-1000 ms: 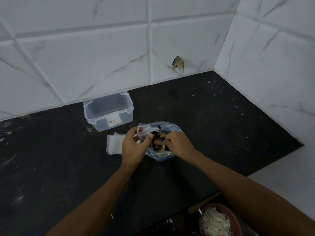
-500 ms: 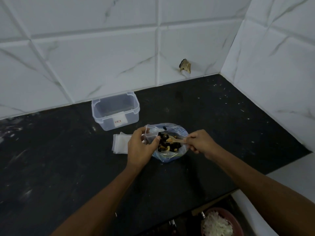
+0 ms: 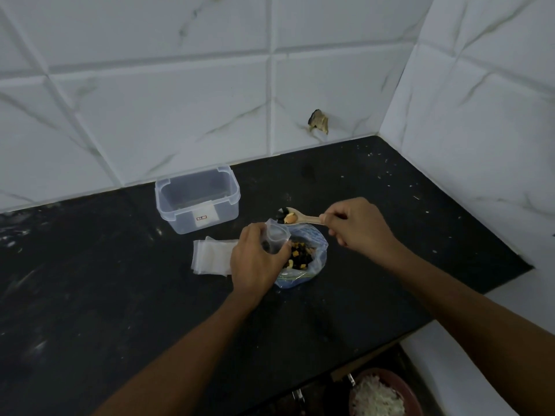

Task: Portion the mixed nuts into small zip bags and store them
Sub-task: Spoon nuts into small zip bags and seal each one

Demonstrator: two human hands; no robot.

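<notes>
My left hand (image 3: 255, 262) holds a small clear zip bag (image 3: 277, 237) upright, its mouth facing up. My right hand (image 3: 356, 225) grips the handle of a small wooden spoon (image 3: 303, 219) loaded with nuts, its bowl hanging just above the small bag's mouth. Below both sits a large blue-tinted plastic bag (image 3: 312, 259) of mixed nuts (image 3: 298, 258), open on the black counter (image 3: 120, 295). A stack of flat, empty small zip bags (image 3: 211, 256) lies left of my left hand.
An empty clear plastic container (image 3: 198, 205) with a label stands behind the stack, near the white tiled wall. A second tiled wall closes the counter on the right. A brown bowl (image 3: 384, 394) of white shreds sits below the counter's front edge.
My right hand has lifted the spoon out of the big nut bag, loaded, up to the small bag's mouth. My left hand has kept hold of the small bag.
</notes>
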